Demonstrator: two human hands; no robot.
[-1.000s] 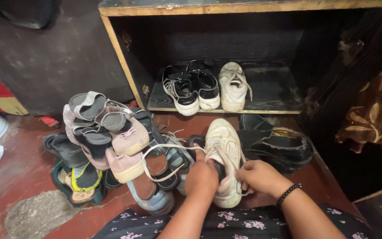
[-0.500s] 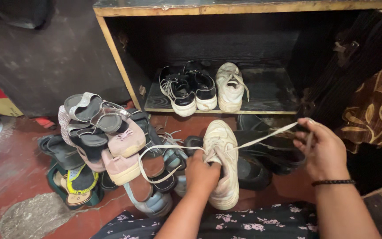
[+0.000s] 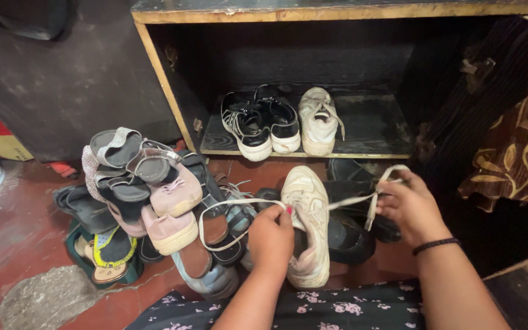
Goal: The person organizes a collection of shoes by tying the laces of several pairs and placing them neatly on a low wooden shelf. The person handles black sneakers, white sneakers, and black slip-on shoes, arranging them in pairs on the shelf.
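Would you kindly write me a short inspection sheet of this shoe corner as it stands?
Surface: worn red floor, patchy grey spot in front.
Job's things: white sneaker on the floor; its lace runs out to the right.
Clutter: heap of sandals and slippers on the left; dark shoes behind the sneaker.
Grips: left hand holds the sneaker and a lace loop; right hand pinches the lace, pulled taut.
Cables: nothing seen.
Surroundings: wooden shelf holding a black-and-white pair and one white shoe; patterned cloth on the right.
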